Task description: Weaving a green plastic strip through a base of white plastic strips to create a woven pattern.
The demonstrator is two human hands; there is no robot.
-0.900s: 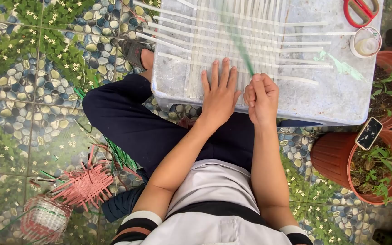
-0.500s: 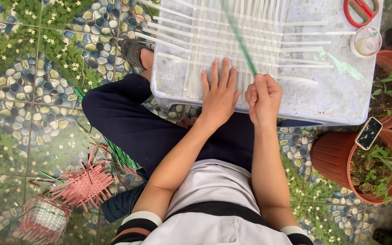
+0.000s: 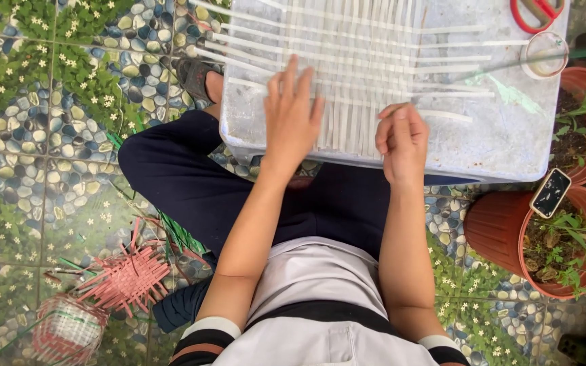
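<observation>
Left hand [image 3: 293, 118] flat on white woven strips [image 3: 367, 74], right hand [image 3: 401, 139] pinching strip ends

My one camera sat on my head, facing straight down at close range over my lap, the white board [image 3: 510, 142] and tiled floor [image 3: 28, 176].

A home patio: pebble-patterned floor tiles [image 3: 49, 156] and terracotta plant pots [image 3: 510, 237]

White strips [image 3: 374, 74] are lying woven on a grey-white board [image 3: 510, 135]; red-handled scissors [image 3: 536, 13], terracotta pots [image 3: 496, 230], a pink woven mat [image 3: 127, 278], navy trousers [image 3: 191, 183], and blue-green pebble-patterned flooring [image 3: 49, 135] with white flowers are showing.
</observation>
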